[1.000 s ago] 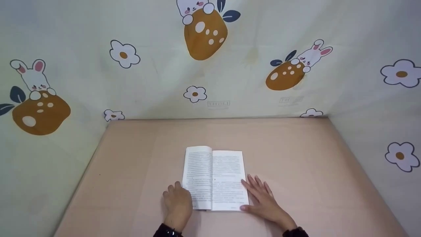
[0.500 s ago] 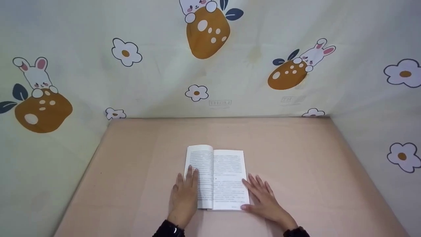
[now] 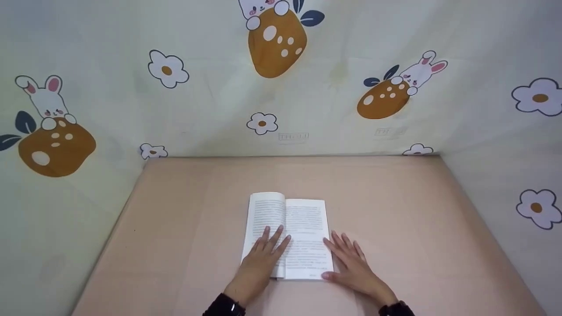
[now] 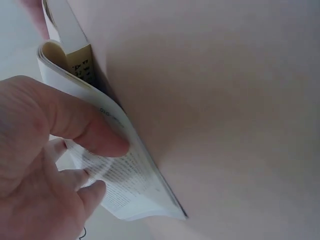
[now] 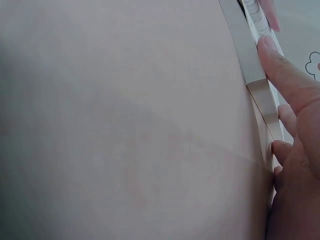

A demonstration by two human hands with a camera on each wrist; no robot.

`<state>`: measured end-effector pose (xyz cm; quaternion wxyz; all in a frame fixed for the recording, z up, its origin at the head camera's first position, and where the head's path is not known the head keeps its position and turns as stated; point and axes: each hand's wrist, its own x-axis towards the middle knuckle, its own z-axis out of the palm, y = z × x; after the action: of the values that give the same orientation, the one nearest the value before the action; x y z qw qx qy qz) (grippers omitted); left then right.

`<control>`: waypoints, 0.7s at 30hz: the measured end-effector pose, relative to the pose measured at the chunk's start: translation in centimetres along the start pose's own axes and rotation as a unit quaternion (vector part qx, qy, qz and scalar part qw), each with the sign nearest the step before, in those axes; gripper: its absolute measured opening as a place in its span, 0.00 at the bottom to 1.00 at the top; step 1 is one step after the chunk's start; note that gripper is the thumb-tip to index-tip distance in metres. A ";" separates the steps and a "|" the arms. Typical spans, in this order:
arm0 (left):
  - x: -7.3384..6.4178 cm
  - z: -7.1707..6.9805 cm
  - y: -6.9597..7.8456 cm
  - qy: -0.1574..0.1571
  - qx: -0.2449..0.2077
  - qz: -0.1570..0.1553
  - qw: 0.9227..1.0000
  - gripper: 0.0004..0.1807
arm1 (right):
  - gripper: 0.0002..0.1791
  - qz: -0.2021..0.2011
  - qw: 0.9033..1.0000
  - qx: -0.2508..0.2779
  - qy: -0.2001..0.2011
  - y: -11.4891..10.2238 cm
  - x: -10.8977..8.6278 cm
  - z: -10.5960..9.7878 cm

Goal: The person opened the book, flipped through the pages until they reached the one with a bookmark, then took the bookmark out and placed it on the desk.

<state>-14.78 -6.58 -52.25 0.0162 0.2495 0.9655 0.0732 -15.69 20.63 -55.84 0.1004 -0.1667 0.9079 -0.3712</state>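
Note:
An open book (image 3: pixel 306 224) with printed pages lies on the table, its left pages arched up toward the spine. My left hand (image 3: pixel 261 259) lies across the left page with straight, spread fingers, the tips near the centre fold. In the left wrist view, the thumb (image 4: pixel 107 137) rests on the curved page (image 4: pixel 127 175), and a hollow shows under the bent leaves. At the book's lower right edge is my right hand (image 3: pixel 353 267), fingers spread, with thumb and forefinger on the page margin. The right wrist view shows that thumb (image 5: pixel 272 52) on top of the thick page block (image 5: pixel 242 45).
The table (image 3: pixel 184 210) has a pale pinkish-brown cover. Behind and at both sides rises a light cloth wall (image 3: pixel 210 101) printed with rabbits, orange fruit and flowers. Dark cuffs (image 3: pixel 225 305) cover both wrists.
My left hand has moved from the book's left edge rightward onto the left page, its fingers going from curled to spread. My right hand stays in place.

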 end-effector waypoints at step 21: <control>0.6 -0.2 1.2 0.002 -0.101 -0.069 0.992 0.28 | 0.45 0.015 1.000 0.008 -0.006 -0.2 -0.1 -0.1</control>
<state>-14.72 -5.33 -51.90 0.0442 0.1789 0.9681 0.1695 -15.60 20.58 -55.67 0.1123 -0.1545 0.9066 -0.3762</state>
